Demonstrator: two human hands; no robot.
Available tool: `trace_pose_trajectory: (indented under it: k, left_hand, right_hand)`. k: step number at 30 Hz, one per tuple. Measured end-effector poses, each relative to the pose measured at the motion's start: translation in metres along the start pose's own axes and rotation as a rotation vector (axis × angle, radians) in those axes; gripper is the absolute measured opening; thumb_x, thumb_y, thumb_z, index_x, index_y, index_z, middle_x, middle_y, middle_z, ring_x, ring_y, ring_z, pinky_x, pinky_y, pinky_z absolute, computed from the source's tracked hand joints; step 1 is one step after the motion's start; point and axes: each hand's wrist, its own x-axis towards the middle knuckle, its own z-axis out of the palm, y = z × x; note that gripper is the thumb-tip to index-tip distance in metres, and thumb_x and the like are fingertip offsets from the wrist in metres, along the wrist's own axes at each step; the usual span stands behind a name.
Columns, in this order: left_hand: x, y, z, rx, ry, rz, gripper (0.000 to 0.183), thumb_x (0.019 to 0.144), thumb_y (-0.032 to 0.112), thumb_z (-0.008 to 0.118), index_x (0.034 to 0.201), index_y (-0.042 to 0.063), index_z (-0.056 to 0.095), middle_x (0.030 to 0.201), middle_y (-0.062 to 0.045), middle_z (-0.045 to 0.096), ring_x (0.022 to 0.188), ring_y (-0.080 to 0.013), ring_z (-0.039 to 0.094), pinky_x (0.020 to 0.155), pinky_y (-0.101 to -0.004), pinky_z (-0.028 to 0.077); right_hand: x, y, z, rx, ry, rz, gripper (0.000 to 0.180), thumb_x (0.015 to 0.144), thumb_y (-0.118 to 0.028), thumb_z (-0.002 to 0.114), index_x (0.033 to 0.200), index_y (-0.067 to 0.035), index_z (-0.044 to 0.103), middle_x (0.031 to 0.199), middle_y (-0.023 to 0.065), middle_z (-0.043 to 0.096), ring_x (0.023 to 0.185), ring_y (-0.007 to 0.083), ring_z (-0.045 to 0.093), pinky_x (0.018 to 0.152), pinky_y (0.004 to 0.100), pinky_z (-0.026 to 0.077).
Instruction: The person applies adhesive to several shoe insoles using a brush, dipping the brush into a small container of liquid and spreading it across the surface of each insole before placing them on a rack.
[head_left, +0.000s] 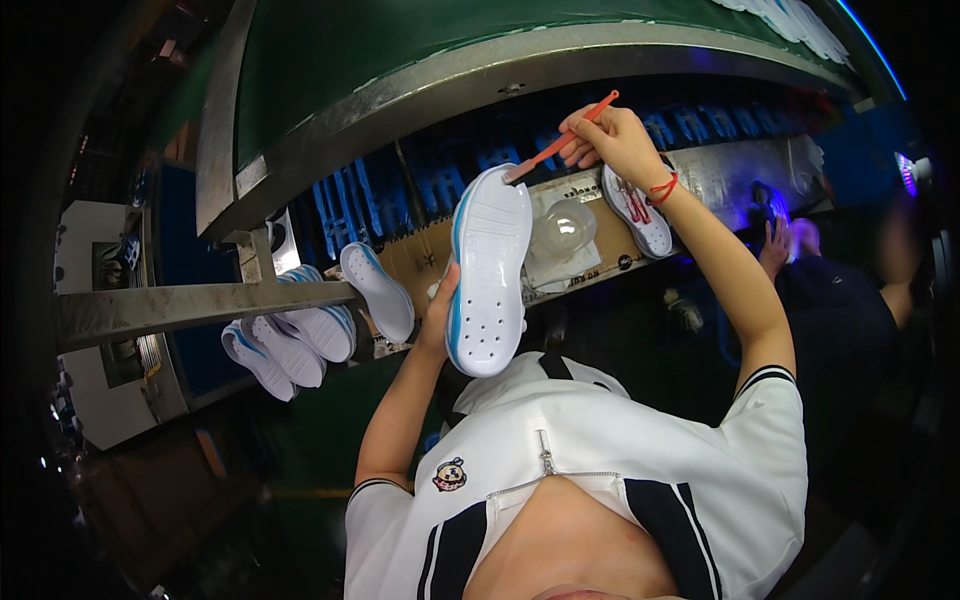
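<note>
My left hand (439, 307) grips a white shoe sole with a blue side stripe (489, 270) from its left side; most of the fingers are hidden behind it. The sole's upper face looks wet and has small holes at its lower end. In my right hand (604, 139) is an orange-handled brush (559, 142), its bristles touching the sole near the top right edge. A clear round bowl (566, 226) stands on a white sheet to the right of the sole. Beyond it lies a white shoe part with red laces or cords (637, 214).
Another white sole (377, 292) lies on the cardboard-covered ledge (420, 262). Several white and blue soles (289, 345) are grouped at left, beside a metal bar (202, 307). A metal-edged green table (450, 71) stretches above blue racks (442, 184). A co-worker (832, 300) is at right.
</note>
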Motion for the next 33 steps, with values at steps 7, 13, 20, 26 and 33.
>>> trace_pose_trajectory:
  k: [7,13,20,26,33]
  left_hand:
    - [0.002,0.007,-0.003,-0.143,-0.159,-0.117,0.070,0.092,0.053,0.029,0.131,-0.004,0.033,0.109,-0.022,0.056,0.088,-0.0284,0.064,0.074,-0.0403,0.055]
    - [0.029,0.054,0.042,-0.029,-0.135,0.181,0.077,0.089,0.058,0.032,0.134,-0.004,0.027,0.108,-0.027,0.051,0.083,-0.0369,0.063,0.066,-0.0488,0.056]
    - [0.175,0.291,0.073,-0.074,-0.100,0.620,0.064,0.093,0.043,0.037,0.130,-0.009,0.030,0.127,-0.031,0.040,0.115,-0.0481,0.043,0.096,-0.0537,0.040]
    - [0.101,0.163,0.044,0.200,-0.275,0.218,0.058,0.093,0.045,0.037,0.119,-0.005,0.047,0.110,-0.024,0.058,0.084,-0.0313,0.065,0.064,-0.0428,0.057]
    - [-0.063,-0.050,-0.138,-0.426,0.772,0.145,0.053,0.085,0.034,0.062,0.116,-0.005,0.045,0.112,-0.021,0.055,0.102,-0.0333,0.057,0.085,-0.0453,0.051]
  right_hand:
    - [0.010,-0.038,-0.002,-0.170,-0.208,-0.440,0.020,0.090,-0.014,0.052,0.092,0.002,0.062,0.078,0.0087,0.066,0.069,0.0129,0.064,0.065,0.0236,0.051]
    - [-0.036,-0.058,-0.012,0.175,0.133,-0.520,0.022,0.094,-0.014,0.046,0.095,0.003,0.060,0.082,0.0124,0.066,0.071,0.0136,0.063,0.058,0.0201,0.045]
    - [-0.072,-0.035,-0.041,0.425,0.300,-0.435,0.026,0.096,-0.019,0.042,0.102,0.003,0.055,0.082,0.0154,0.064,0.065,0.0158,0.061,0.053,0.0213,0.044]
    - [-0.115,0.043,-0.009,0.457,0.199,-0.111,0.024,0.096,-0.017,0.042,0.101,0.004,0.055,0.080,0.0164,0.064,0.063,0.0161,0.061,0.050,0.0203,0.043]
    - [-0.136,0.074,0.031,0.576,0.191,0.065,0.025,0.096,-0.018,0.042,0.101,0.004,0.054,0.081,0.0156,0.065,0.063,0.0150,0.061,0.049,0.0198,0.043]
